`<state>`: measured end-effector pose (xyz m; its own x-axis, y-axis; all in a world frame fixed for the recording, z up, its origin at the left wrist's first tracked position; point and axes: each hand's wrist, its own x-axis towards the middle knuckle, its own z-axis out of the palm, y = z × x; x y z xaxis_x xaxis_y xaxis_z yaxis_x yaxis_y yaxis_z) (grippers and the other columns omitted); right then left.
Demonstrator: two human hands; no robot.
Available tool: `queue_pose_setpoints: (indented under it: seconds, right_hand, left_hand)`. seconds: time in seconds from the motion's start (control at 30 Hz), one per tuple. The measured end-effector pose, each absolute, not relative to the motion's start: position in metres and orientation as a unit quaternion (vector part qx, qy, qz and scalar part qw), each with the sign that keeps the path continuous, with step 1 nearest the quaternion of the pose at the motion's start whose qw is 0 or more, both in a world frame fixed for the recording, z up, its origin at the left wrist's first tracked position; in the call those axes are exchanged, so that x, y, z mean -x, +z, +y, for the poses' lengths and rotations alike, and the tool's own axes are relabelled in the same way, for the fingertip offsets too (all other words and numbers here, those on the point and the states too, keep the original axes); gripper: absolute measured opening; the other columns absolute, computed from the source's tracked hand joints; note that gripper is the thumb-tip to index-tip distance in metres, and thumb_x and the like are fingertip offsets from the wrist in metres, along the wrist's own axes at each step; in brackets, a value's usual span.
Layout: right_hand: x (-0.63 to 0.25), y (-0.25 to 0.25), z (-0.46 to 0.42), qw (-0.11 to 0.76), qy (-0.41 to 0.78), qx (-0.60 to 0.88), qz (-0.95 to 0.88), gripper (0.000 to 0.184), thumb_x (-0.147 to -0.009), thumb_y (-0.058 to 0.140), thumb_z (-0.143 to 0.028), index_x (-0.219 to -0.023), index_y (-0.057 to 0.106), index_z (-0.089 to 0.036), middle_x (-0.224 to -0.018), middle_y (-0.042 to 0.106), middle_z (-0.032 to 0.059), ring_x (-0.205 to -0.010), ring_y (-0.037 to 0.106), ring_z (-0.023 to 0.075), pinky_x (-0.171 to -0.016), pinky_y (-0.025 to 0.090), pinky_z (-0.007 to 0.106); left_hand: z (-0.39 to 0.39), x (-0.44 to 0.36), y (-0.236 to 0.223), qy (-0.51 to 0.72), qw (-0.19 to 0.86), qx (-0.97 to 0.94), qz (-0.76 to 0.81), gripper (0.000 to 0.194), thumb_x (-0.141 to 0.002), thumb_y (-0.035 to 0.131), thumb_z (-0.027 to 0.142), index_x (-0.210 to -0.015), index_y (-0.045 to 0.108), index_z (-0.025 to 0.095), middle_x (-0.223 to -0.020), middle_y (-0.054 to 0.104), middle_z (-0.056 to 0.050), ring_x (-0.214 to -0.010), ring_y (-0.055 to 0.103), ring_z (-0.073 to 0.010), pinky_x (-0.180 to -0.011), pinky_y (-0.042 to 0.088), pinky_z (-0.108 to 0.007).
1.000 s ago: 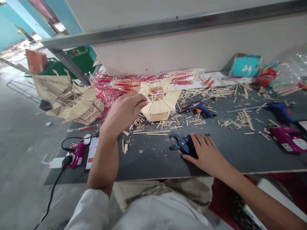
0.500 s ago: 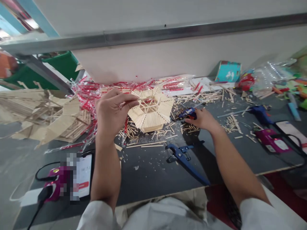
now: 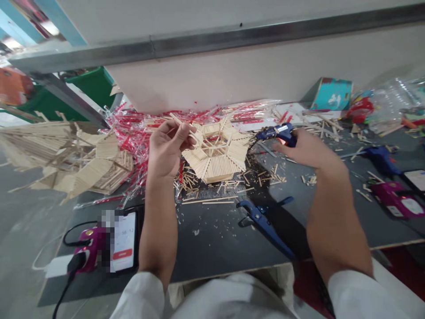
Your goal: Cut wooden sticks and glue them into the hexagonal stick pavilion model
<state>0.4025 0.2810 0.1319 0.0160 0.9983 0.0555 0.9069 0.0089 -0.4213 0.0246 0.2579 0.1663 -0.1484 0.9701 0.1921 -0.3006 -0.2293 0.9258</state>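
Note:
My left hand (image 3: 168,150) is closed, with a thin wooden stick (image 3: 175,118) pinched between thumb and fingers. Just right of it sits a six-sided model made of wooden sticks (image 3: 219,166), with an open framed middle. My right hand (image 3: 310,147) grips a blue glue gun (image 3: 288,134), held up off the table. Its dark, crusted nozzle end points left, toward the model's right side. Short cut stick pieces (image 3: 191,184) lie around the model. A blue-handled cutter (image 3: 265,226) rests on the table in front.
A larger stick structure (image 3: 66,159) stands at the left. Red-and-clear plastic packaging (image 3: 133,128) piles up behind. A phone (image 3: 125,241) and a purple box (image 3: 89,248) with cables lie front left. Another blue glue gun (image 3: 381,160) and purple box (image 3: 396,199) are at the right.
My right hand has raised the glue gun from among the scraps and moved it up and right. My left hand has turned, so the stick now shows above its fingers. The view has shifted slightly.

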Motion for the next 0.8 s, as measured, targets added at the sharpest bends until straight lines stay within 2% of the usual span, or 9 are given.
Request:
queue_pose_setpoints:
  seconds: [0.07,0.13,0.23,0.33,0.43,0.63,0.8]
  right_hand:
    - [-0.383,0.154,0.278,0.208,0.121,0.716,-0.655,0.046,-0.080,0.077,-0.062,-0.096,0.068,-0.019,-0.081,0.070,0.0118,-0.073,0.064,0.0298,-0.071,0.052,0.048]
    - [-0.365,0.166,0.279,0.281,0.117,0.708,-0.638,0.044,-0.083,0.076,-0.061,-0.096,0.069,-0.020,-0.084,0.071,0.0117,-0.075,0.063,0.0276,-0.075,0.052,0.047]
    - [-0.342,0.166,0.285,0.420,0.103,0.634,-0.641,0.038,-0.087,0.074,-0.055,-0.102,0.071,-0.021,-0.094,0.075,0.0107,-0.082,0.064,0.0250,-0.077,0.052,0.043]
    - [-0.322,0.154,0.292,0.480,0.106,0.569,-0.659,0.038,-0.087,0.073,-0.051,-0.110,0.069,-0.022,-0.100,0.075,0.0090,-0.086,0.067,0.0256,-0.078,0.054,0.042]
    - [-0.306,0.143,0.296,0.463,0.097,0.567,-0.674,0.037,-0.088,0.071,-0.050,-0.115,0.065,-0.024,-0.102,0.074,0.0091,-0.088,0.068,0.0274,-0.079,0.055,0.044]
    - [-0.291,0.133,0.301,0.406,0.096,0.595,-0.688,0.037,-0.089,0.068,-0.056,-0.109,0.061,-0.026,-0.093,0.070,0.0103,-0.088,0.067,0.0309,-0.077,0.052,0.045]
    - [-0.289,0.137,0.301,0.340,0.097,0.612,-0.707,0.041,-0.094,0.059,-0.058,-0.118,0.062,-0.025,-0.096,0.071,0.0115,-0.089,0.067,0.0314,-0.076,0.051,0.043]
  left_hand:
    - [0.262,-0.028,0.165,0.676,0.507,-0.371,0.384,0.028,-0.084,0.091,0.035,-0.080,0.068,0.020,-0.084,0.076,0.000,-0.058,0.066,-0.0039,-0.048,0.049,-0.013]
    - [0.265,-0.030,0.162,0.689,0.526,-0.321,0.382,0.022,-0.085,0.090,0.032,-0.082,0.071,0.022,-0.081,0.075,0.002,-0.059,0.066,-0.0026,-0.044,0.046,-0.010]
    - [0.268,-0.031,0.160,0.685,0.563,-0.276,0.370,0.018,-0.084,0.091,0.027,-0.081,0.074,0.023,-0.073,0.071,0.004,-0.052,0.059,-0.0004,-0.038,0.039,-0.007]
    - [0.270,-0.033,0.159,0.675,0.590,-0.243,0.371,0.018,-0.088,0.088,0.024,-0.077,0.074,0.021,-0.072,0.072,0.004,-0.044,0.051,0.0019,-0.035,0.035,-0.007]
    - [0.274,-0.037,0.156,0.658,0.596,-0.229,0.400,0.018,-0.090,0.085,0.023,-0.076,0.074,0.019,-0.074,0.074,0.002,-0.043,0.049,0.0022,-0.035,0.034,-0.008]
    - [0.283,-0.041,0.137,0.643,0.592,-0.237,0.424,0.017,-0.088,0.086,0.024,-0.077,0.076,0.016,-0.077,0.076,0.000,-0.044,0.047,0.0026,-0.034,0.030,-0.010]
    - [0.286,-0.041,0.132,0.644,0.583,-0.250,0.427,0.020,-0.084,0.089,0.029,-0.076,0.075,0.018,-0.079,0.076,0.000,-0.044,0.045,0.0019,-0.034,0.030,-0.012]
